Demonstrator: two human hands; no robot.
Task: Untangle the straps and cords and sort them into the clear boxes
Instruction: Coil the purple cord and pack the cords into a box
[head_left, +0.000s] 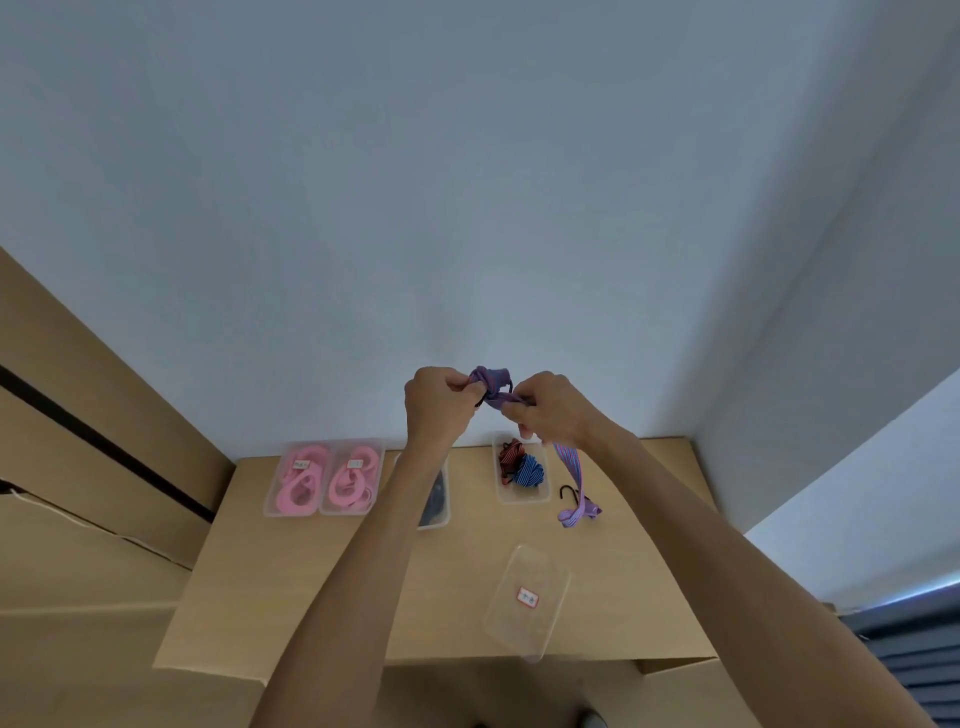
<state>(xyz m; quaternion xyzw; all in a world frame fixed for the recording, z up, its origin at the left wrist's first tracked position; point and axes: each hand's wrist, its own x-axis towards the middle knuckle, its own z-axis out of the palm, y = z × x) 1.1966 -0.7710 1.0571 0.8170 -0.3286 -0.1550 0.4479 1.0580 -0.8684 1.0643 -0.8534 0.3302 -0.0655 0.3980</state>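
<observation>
I hold a knotted purple woven strap with thin stripes (493, 387) up in the air, above the far edge of the light wooden table (363, 597). My left hand (436, 402) is clenched around one side of the knot, and my right hand (545, 410) pinches the other side with curled fingers. A thin black hook (510, 385) shows at the knot between the hands. From my right hand the flat strap hangs down, and its looped end (576, 512) lies on the table beside another black hook (568, 493).

Two clear plastic boxes (324, 480) at the left are full of soft pink cords. A third clear box (436, 499) with dark contents is partly hidden behind my left forearm. A fourth clear box (522, 475) keeps a red-black striped bundle and a blue striped bundle. Nearer to me stands a clear rectangular box with a small red-framed label (527, 600).
</observation>
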